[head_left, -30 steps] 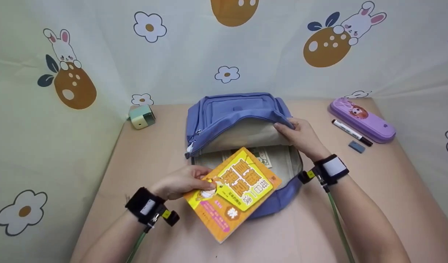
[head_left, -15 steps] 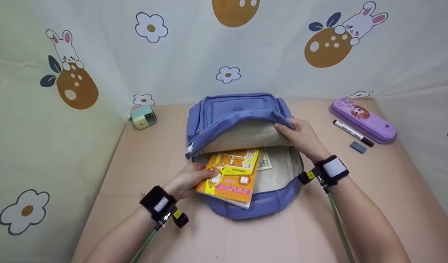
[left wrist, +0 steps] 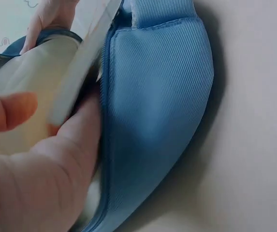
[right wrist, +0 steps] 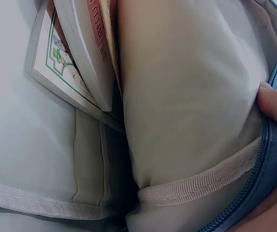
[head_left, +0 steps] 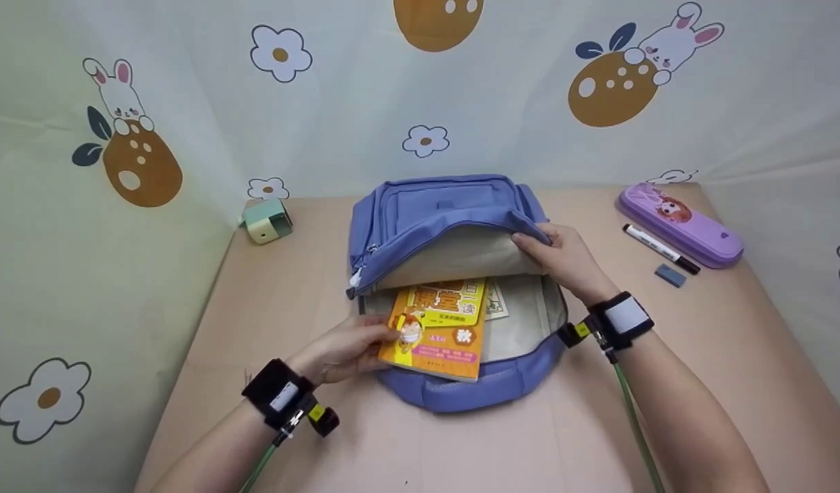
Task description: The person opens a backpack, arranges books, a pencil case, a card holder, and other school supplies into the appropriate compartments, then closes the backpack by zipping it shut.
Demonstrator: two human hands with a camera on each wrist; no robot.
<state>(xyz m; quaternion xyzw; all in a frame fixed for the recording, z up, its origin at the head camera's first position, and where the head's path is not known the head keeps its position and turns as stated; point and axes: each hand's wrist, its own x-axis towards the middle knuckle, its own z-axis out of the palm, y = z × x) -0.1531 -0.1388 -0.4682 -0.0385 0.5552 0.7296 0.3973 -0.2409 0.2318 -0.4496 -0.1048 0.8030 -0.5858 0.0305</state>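
A blue backpack (head_left: 454,195) lies with its main compartment unzipped. An orange-and-yellow book (head_left: 440,332) sits partly inside, its upper end under the raised flap and its lower end over the bag's rim. The left hand (head_left: 344,350) is at the book's left edge; in the left wrist view its fingers go beneath the book (left wrist: 82,63), while the thumb (left wrist: 20,110) stands apart from it. The right hand (head_left: 563,257) pinches the flap's zippered edge (right wrist: 269,128) and holds it up. Another book (right wrist: 56,60), with a green-bordered cover, lies deeper inside.
At the right stand a purple pencil case (head_left: 686,226), a black-and-white marker (head_left: 659,248) and a dark blue eraser (head_left: 670,275). A green-and-cream pencil sharpener (head_left: 268,221) is at the back left. Printed fabric (head_left: 351,89) hangs around the table (head_left: 283,287).
The left hand has brought the orange book rightward and up into the bag's opening, turning it straighter. Its thumb has slid back toward the book's edge. The right hand stays on the flap.
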